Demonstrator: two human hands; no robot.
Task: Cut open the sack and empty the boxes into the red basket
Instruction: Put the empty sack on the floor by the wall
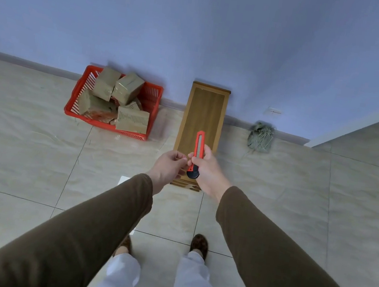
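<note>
Your right hand [206,170] gripping a red plastic utility knife [197,153], your left hand [169,167] loosely curled beside it holding nothing, wooden bench [204,111] beneath, tape-wrapped cardboard boxes [116,98] heaped in the slatted red basket [151,103], crumpled woven sack [260,136] by the wall, no writing readable

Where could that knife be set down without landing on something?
The far end of the wooden stand beyond the knife is bare. So are the floor tiles between the red basket and the stand. The basket is crowded with boxes.
</note>
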